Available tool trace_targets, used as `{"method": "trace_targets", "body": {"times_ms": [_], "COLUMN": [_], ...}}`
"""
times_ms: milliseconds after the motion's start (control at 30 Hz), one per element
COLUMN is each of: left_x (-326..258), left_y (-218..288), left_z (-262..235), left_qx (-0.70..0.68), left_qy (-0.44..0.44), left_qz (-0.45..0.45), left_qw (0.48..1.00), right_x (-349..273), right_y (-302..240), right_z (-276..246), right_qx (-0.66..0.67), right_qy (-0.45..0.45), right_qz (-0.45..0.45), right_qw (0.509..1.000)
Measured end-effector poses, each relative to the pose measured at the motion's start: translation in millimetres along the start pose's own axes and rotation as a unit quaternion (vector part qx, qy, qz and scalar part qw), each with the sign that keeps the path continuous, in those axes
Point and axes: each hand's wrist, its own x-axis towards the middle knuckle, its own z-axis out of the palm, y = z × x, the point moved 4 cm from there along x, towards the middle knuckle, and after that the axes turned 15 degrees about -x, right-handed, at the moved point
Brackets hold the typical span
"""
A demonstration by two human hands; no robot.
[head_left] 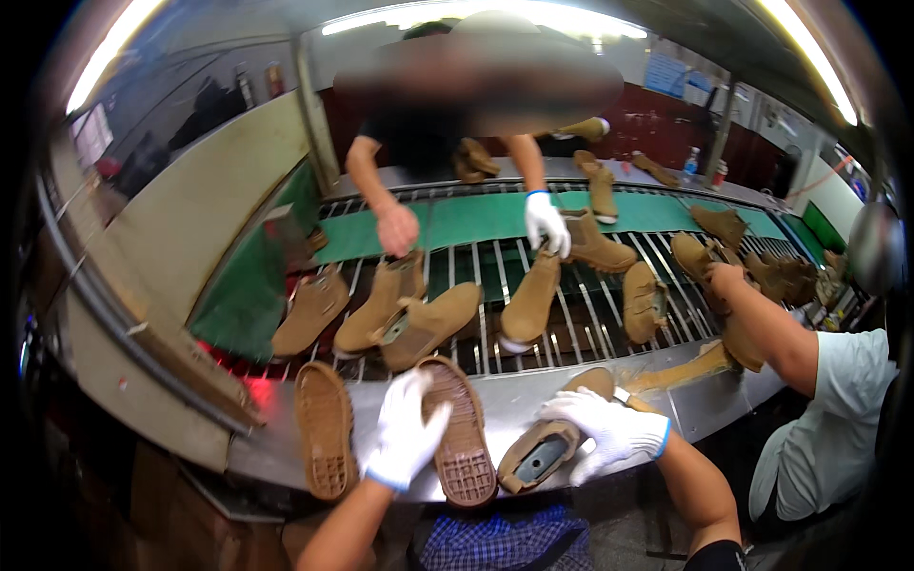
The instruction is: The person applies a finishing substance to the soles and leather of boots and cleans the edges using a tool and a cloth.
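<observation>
In a white knit glove, my left hand (pixel 407 433) grips the left edge of a brown shoe sole (pixel 464 438), thumb over its hollow side with the grid heel. To its left lies a matching sole (pixel 324 433). My right hand (pixel 609 433), also gloved, is closed over a tan ankle boot (pixel 539 461). That boot's opening, with a grey-blue form inside, faces me; its toe (pixel 592 382) points away. The palm hides the boot's middle.
Several tan boots, such as this one (pixel 433 325), lie on the roller conveyor (pixel 490 285) beyond the metal ledge (pixel 267 447). Across it, a person's bare hand (pixel 397 228) and gloved hand (pixel 546 225) touch boots. At right, a co-worker's hand (pixel 725 283) handles another boot.
</observation>
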Motion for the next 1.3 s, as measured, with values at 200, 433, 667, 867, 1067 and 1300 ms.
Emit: {"method": "trace_targets", "body": {"times_ms": [200, 433, 667, 867, 1067, 1300], "left_x": [60.5, 40.7, 38.1, -5.9, -21.5, -53.4], "left_y": [-56.6, -113.5, -63.7, 9.9, 41.0, 98.8], "left_z": [20.3, 27.0, 16.3, -44.5, -39.3, 9.9], "left_qx": [0.196, 0.213, -0.546, -0.652, -0.650, -0.601], "left_qy": [-0.025, -0.081, 0.002, -0.026, -0.040, -0.062], "left_qz": [-0.221, -0.295, -0.305, -0.293, -0.275, -0.177], "left_qw": [0.955, 0.928, 0.780, 0.699, 0.707, 0.777], "right_x": [7.9, -39.4, -100.1, -134.9, -135.5, -155.4], "right_y": [-14.1, -78.8, -132.7, -116.8, -117.3, -68.2], "right_z": [69.4, 66.3, 111.6, 226.3, 272.6, 301.5], "right_qx": [0.086, 0.287, 0.134, 0.407, 0.745, 0.815], "right_qy": [0.359, 0.092, 0.115, 0.529, 0.261, 0.262], "right_qz": [0.090, -0.166, -0.117, 0.380, 0.366, 0.183], "right_qw": [0.925, 0.939, 0.977, 0.641, 0.492, 0.483]}}
